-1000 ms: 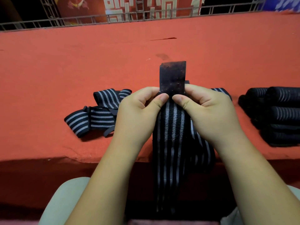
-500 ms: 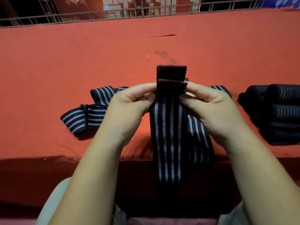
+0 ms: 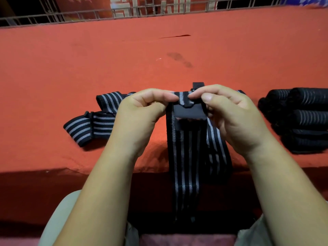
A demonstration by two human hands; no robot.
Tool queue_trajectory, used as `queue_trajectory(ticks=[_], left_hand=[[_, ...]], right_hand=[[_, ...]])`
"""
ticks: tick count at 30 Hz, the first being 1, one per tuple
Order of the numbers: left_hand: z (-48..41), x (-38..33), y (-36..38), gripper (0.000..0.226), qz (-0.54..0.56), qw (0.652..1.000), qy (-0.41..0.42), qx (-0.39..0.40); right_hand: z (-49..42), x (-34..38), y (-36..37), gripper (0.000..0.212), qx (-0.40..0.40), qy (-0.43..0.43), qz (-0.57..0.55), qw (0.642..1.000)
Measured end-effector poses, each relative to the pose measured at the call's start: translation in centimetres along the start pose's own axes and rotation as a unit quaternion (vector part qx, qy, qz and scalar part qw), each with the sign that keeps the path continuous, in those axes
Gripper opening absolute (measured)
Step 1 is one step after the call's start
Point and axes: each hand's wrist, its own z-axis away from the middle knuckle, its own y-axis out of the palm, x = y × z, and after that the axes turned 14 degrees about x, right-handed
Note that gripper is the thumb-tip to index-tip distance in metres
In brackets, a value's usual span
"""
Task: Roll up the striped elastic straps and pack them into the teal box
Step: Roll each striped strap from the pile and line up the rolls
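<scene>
Elastic, soft and light, the striped strap (image 3: 184, 148) hangs limp over the table's (image 3: 159, 50) front edge, its folded top end pinched between the curled fingers of the left hand (image 3: 140, 112) and right hand (image 3: 234, 118), seemingly on a stiffer dark patch, the firmest place to start a tight roll.

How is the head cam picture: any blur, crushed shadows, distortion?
Head view: the left hand, right hand and held strap are sharp; the rolled straps at right are underexposed, stripes faint; below the table edge, deep shadow swallows the strap's hanging end; the railing bows slightly.
</scene>
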Motion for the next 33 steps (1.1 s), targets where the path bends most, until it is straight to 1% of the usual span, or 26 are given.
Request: queue_trajectory(ticks=[1, 2, 4, 6, 8, 10, 12, 15, 17, 19, 21, 24, 27, 30, 33], left_hand=[[-0.1, 0.1, 0.0, 0.038, 0.003, 1.0, 0.004, -0.002], [-0.1, 0.1, 0.1, 0.033, 0.014, 1.0, 0.009, -0.001], [-0.1, 0.1, 0.3, 0.018, 0.053, 0.999, 0.008, -0.006], [-0.1, 0.0, 0.3, 0.009, 0.079, 0.997, -0.018, -0.009], [0.1, 0.0, 0.3, 0.017, 0.074, 0.995, -0.054, 0.033], [0.2, 0.1, 0.5, 0.025, 0.046, 0.995, -0.066, 0.064], [0.2, 0.1, 0.9, 0.022, 0.026, 0.997, -0.05, 0.051], [-0.1, 0.2, 1.6, 0.017, 0.05, 0.998, -0.025, 0.022], [-0.3, 0.3, 1.6, 0.017, 0.05, 0.999, -0.008, 0.005], [-0.4, 0.5, 1.7, 0.017, 0.045, 0.999, 0.004, -0.006], [-0.4, 0.5, 1.6, 0.017, 0.037, 0.999, 0.008, -0.016], [-0.5, 0.5, 1.6, 0.016, 0.032, 0.999, 0.014, -0.028], [-0.5, 0.5, 1.6, 0.018, 0.032, 0.999, 0.01, -0.019], [-0.4, 0.6, 1.3, 0.02, 0.024, 1.0, -0.008, 0.004], [-0.4, 0.9, 0.6, 0.023, -0.005, 0.998, -0.046, 0.042]], right_hand=[[0.0, 0.0, 0.0, 0.011, -0.003, -0.006, 0.006, 1.0], [0.0, 0.0, -0.1, 0.006, -0.01, -0.011, 0.017, 1.0], [-0.1, -0.1, -0.2, 0.016, -0.023, -0.014, 0.03, 0.999], [0.0, -0.1, -0.4, 0.023, -0.016, -0.016, 0.01, 1.0], [-0.1, -0.2, -0.4, 0.03, -0.008, -0.02, 0.001, 1.0], [-0.2, -0.4, -0.3, 0.035, -0.008, -0.026, 0.004, 1.0], [-0.3, -0.6, 0.0, 0.041, -0.011, -0.036, 0.002, 0.999], [-0.4, -0.7, 0.2, 0.046, -0.032, -0.022, -0.007, 0.999], [-0.3, -0.6, 0.0, 0.042, -0.033, 0.014, 0.014, 0.999], [0.2, -0.4, -0.4, 0.03, 0.003, 0.064, 0.059, 0.996], [0.7, -0.2, -0.6, 0.025, 0.041, 0.103, 0.082, 0.99], [1.1, -0.2, -0.7, 0.023, 0.054, 0.103, 0.084, 0.99], [1.0, -0.4, -0.7, 0.024, 0.049, 0.095, 0.077, 0.991], [0.9, -0.8, -0.9, 0.023, 0.036, 0.092, 0.07, 0.993], [0.8, -1.1, -0.9, 0.021, 0.022, 0.092, 0.062, 0.994]])
